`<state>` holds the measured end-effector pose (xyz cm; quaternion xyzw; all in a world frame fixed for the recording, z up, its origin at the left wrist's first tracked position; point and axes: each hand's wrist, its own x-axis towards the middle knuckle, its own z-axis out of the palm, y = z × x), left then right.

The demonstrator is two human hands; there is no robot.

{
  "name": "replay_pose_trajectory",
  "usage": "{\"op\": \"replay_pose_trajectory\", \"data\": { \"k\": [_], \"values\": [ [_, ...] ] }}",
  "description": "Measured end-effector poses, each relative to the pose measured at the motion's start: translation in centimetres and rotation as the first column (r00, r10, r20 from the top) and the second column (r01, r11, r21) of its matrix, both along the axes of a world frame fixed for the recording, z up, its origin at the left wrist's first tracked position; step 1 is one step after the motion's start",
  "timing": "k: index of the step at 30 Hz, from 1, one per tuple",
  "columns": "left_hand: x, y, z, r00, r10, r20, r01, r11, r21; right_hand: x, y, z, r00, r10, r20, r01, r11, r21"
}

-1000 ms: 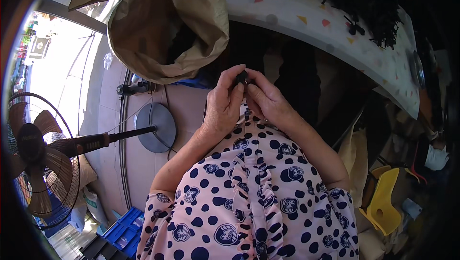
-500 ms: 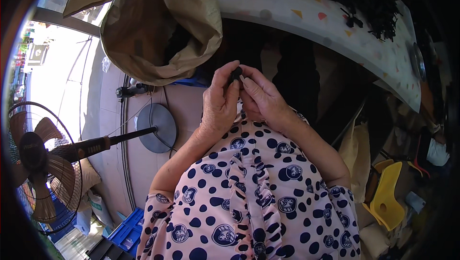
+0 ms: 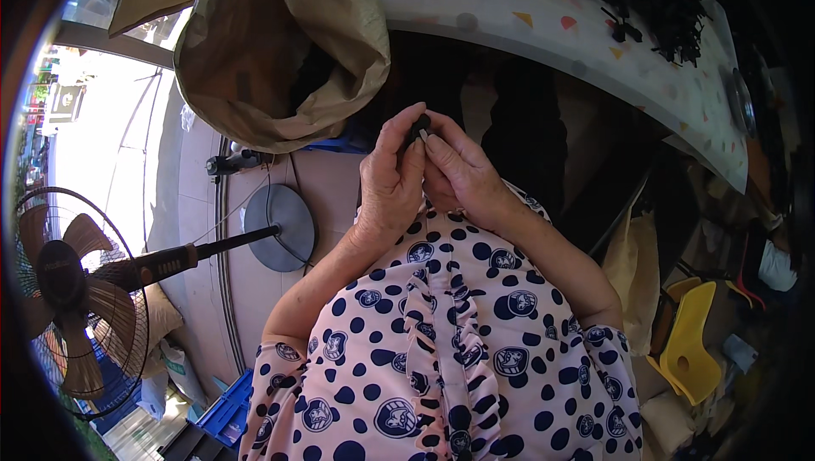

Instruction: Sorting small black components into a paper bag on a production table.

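A small black piece sits between the fingertips of both hands, in front of my chest; its exact kind cannot be made out. My left hand pinches it from the left with thumb and fingers. From the other side my right hand closes on it, thumb bent over the piece and fingers curled behind. The fingertips of the two hands almost meet. Many black pieces with short stems lie in a heap on the patterned tablecloth at the far right.
A large open brown paper sack stands beyond my left hand. To the left are a standing fan, its round base and cables on the floor. Blue crates lie lower left, a yellow plastic chair at right.
My right thumb has shifted slightly on the black piece. Both hands otherwise keep their place and grip; the surroundings shift a little with the view.
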<state>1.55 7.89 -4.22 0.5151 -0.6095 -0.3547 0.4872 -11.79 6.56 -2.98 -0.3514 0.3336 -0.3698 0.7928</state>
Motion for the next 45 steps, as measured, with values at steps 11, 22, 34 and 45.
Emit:
{"op": "replay_pose_trajectory", "data": {
  "k": [11,22,34,45],
  "values": [
    [-0.2,-0.3,0.0,0.999,0.005,0.043,-0.006,1.0,0.0,-0.1,-0.2,-0.8,1.0,-0.002,0.026,0.002,1.0,0.022],
    [1.0,-1.5,0.2,0.975,-0.102,0.195,0.094,0.994,0.052,-1.2,-1.4,-0.9,0.985,0.058,0.161,-0.095,0.968,0.233],
    [1.7,-1.0,1.5,0.441,-0.055,-0.896,0.655,0.702,0.279,-2.2,-1.5,-2.6,0.946,0.049,0.321,-0.066,0.997,0.044],
    [0.8,-1.3,2.1,0.917,-0.395,-0.056,0.38,0.824,0.42,-2.3,-1.2,-2.5,0.996,-0.054,-0.065,0.042,0.986,-0.161]
  ]
}}
